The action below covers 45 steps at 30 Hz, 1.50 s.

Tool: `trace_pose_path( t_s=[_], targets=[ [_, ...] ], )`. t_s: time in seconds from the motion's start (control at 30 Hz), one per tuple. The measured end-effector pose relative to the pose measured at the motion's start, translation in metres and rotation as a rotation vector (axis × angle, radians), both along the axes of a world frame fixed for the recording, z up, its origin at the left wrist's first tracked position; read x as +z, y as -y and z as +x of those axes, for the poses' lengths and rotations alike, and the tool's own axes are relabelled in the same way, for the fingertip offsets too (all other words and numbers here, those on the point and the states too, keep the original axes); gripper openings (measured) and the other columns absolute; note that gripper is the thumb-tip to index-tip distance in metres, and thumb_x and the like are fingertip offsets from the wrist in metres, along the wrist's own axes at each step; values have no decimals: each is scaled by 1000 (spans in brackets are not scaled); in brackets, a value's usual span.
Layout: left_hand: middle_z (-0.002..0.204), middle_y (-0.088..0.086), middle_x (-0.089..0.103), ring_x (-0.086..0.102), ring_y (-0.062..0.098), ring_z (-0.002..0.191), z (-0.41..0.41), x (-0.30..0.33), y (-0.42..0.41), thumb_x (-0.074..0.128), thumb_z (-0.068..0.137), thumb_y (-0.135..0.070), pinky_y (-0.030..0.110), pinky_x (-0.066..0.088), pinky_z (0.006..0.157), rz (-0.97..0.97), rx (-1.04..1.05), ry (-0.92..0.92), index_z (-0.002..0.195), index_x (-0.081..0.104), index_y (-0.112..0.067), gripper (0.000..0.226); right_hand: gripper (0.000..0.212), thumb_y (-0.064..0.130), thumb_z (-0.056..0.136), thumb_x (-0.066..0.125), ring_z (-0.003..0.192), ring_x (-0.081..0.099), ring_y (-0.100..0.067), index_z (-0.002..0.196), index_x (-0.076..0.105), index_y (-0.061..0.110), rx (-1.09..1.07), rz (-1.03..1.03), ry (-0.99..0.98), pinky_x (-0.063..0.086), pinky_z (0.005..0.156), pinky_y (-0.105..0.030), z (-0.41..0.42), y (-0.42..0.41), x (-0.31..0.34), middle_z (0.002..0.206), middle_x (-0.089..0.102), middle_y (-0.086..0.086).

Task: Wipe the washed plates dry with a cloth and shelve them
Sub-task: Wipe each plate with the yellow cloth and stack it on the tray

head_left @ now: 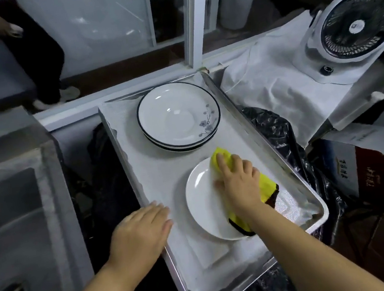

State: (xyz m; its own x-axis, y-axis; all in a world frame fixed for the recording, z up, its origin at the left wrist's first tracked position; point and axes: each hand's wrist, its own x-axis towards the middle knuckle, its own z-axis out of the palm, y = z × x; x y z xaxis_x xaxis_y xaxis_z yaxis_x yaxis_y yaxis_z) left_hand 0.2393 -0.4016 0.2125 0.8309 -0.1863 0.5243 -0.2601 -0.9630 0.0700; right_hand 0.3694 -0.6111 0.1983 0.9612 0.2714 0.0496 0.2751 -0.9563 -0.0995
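R hand [237,183] pressed a yellow cloth [222,158] onto a plain white plate [203,205], fingers curled over the cloth, gripping it. Plate sat on the lined metal tray [316,204], toward its near right corner; cloth's dark-trimmed end trailed off the plate's right rim onto the liner. L hand [141,231] lay flat w/ fingers straight and relaxed, holding nothing, resting at the tray's left edge just beside the plate, not touching it. At the tray's far end, a stack of black-rimmed plates w/ a blue flower print [178,117], well apart from the white plate. Steel sink [16,219] stood left of the tray; black plastic sheeting [280,133] showed along the tray's right edge. Past the far right corner, a white fan [358,23] sat on a white cloth cover [273,84], w/ a cardboard box [366,165] nearer. Beyond the window frame [195,19], another person's legs [45,55].
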Motion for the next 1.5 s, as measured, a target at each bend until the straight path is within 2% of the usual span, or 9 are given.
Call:
trace_pose_path(
  t_s=[0.23,0.4,0.53,0.7,0.83,1.1,1.2,1.3,1.5],
  targets=[
    [91,2,75,71,17,89,-31,9,-23,40,93,-28,25,40,85,-88,219,-89,87,77,-10,42,54,29,84,38,89,51,-32,137,46,28,262,7,129,47,74,-40,-14,-26,-5,119,57,-9],
    [91,-1,75,71,14,88,-47,11,-28,41,89,-29,26,54,70,-103,276,-135,86,78,-13,40,54,33,86,59,89,52,-29,138,46,35,440,62,131,43,76,-41,-49,-22,-6,117,56,-6],
    [87,0,75,72,16,83,-56,13,-40,41,89,-27,28,56,64,-123,277,-91,83,78,-12,40,71,19,71,75,73,50,-28,134,46,34,498,15,71,41,57,-36,-71,-17,-1,103,56,-7],
    [80,0,75,73,17,69,-78,31,-75,43,87,-26,24,52,49,-113,314,-33,79,78,-13,38,50,26,73,50,65,53,-25,123,53,33,502,94,-43,41,40,-30,-96,-45,29,86,52,-2],
    [69,2,73,67,24,51,-111,41,-132,43,80,-28,27,46,38,-140,426,-100,77,78,-12,38,50,32,78,56,72,57,-23,127,51,35,588,182,-11,47,48,-30,-119,-118,65,93,55,-2],
    [65,3,71,62,26,45,-227,13,-308,50,77,-30,22,41,42,-250,784,-299,80,77,-14,31,45,33,82,59,75,59,-26,127,54,31,736,333,68,49,50,-31,-195,-330,80,97,57,-1],
    [72,3,72,65,29,57,-273,-14,-379,66,82,-18,27,47,48,-368,908,-482,83,74,-14,9,51,31,78,63,77,61,-28,128,56,31,728,344,9,50,50,-31,-227,-403,58,97,59,-2],
    [97,4,71,64,28,84,-307,-56,-442,53,93,-27,27,45,61,-514,1053,-680,100,66,-16,19,53,34,79,56,76,60,-29,131,52,29,731,358,-84,47,52,-30,-254,-462,29,94,57,-2],
    [97,8,68,59,26,85,-335,-130,-519,49,96,-29,30,45,65,-677,1116,-816,96,63,-11,23,57,29,74,64,72,62,-25,131,52,29,702,315,-180,43,50,-26,-285,-537,-32,92,58,0]
  ],
)
